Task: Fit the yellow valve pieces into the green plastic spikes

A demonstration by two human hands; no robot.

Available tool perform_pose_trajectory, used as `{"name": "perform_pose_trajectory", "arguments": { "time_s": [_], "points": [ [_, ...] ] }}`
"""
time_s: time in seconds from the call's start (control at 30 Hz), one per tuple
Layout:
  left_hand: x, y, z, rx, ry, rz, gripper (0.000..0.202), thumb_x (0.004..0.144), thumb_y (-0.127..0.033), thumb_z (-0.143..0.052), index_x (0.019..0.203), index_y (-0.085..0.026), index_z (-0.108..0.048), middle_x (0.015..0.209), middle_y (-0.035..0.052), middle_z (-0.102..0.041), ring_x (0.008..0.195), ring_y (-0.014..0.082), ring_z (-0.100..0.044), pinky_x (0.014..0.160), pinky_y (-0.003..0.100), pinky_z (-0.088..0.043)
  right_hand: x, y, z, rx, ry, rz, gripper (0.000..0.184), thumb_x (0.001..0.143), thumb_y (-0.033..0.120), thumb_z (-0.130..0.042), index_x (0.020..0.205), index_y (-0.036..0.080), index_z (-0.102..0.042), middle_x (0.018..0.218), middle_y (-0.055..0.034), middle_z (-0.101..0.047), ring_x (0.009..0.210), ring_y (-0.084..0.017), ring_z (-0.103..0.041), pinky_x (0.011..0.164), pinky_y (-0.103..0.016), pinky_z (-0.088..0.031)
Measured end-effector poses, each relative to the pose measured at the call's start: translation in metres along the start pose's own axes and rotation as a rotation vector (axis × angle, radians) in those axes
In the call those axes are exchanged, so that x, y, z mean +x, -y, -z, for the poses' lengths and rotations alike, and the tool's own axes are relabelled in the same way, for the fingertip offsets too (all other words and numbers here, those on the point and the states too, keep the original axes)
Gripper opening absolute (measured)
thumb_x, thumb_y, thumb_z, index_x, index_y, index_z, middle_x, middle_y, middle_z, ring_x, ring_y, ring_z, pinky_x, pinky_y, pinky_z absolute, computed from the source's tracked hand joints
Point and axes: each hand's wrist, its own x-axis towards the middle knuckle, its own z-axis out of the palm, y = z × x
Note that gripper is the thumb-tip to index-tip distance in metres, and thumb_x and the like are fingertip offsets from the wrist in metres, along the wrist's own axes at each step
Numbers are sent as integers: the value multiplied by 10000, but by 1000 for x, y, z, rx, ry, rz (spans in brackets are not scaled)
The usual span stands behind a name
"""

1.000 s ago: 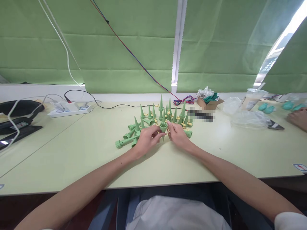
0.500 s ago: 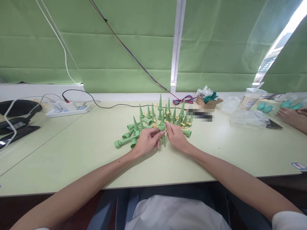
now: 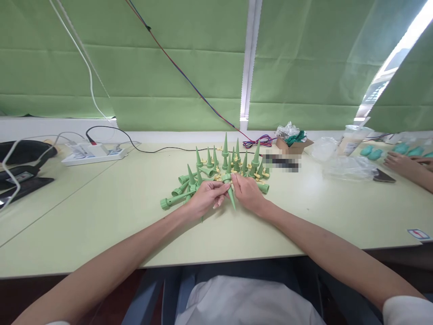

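Observation:
Between both hands is a green plastic watering spike (image 3: 232, 198), its pointed tip aimed down and toward me. My left hand (image 3: 208, 197) is closed, thumb and fingers pinching the spike near its collar. From the other side, my right hand (image 3: 249, 193) grips the collar, its thumb beside the rim; the curled fingers are partly hidden. Just beyond the hands stand several more green spikes (image 3: 225, 146), some with small yellow valves (image 3: 236, 159). Left of them lie loose spikes, one with a long tube and ribbed cap (image 3: 165, 203).
A power strip (image 3: 94, 155) with cables sits at the left. Toward the back right are a small cardboard box (image 3: 294, 146), bundled wires (image 3: 260, 141), a drink cup (image 3: 352, 140), plastic bags (image 3: 352, 168) and a phone (image 3: 384, 176). Another person's hands (image 3: 404, 163) hover near teal pieces (image 3: 375, 154).
The held spike has tilted, its tip swinging slightly right and toward me, and its open top shows less. My left fingers have shifted a little on it.

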Motion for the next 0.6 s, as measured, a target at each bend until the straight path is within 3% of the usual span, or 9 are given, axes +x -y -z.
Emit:
{"name": "perform_pose_trajectory", "arguments": {
  "time_s": [0.27, 0.6],
  "points": [
    [-1, -7, -4, -32, 66, -6, 405, 810, -515, -702, 741, -124, -622, 462, -24, -513, 385, 42, -371, 401, 190, -264, 5, 9, 15, 197, -5, -25, 366, 1029, 369, -316, 692, 230, -282, 550, 38, -397, 493, -130, -347, 564, -277, -271],
    [4, -1, 0, -26, 57, 0, 383, 868, -485, -642, 771, -115, -655, 506, -16, -501, 406, 44, -375, 388, 192, -245, 5, 12, 19, 302, 20, -39, 392, 1009, 398, -395, 661, 223, -350, 516, 36, -503, 480, -117, -486, 549, -255, -321]
  ]
}}
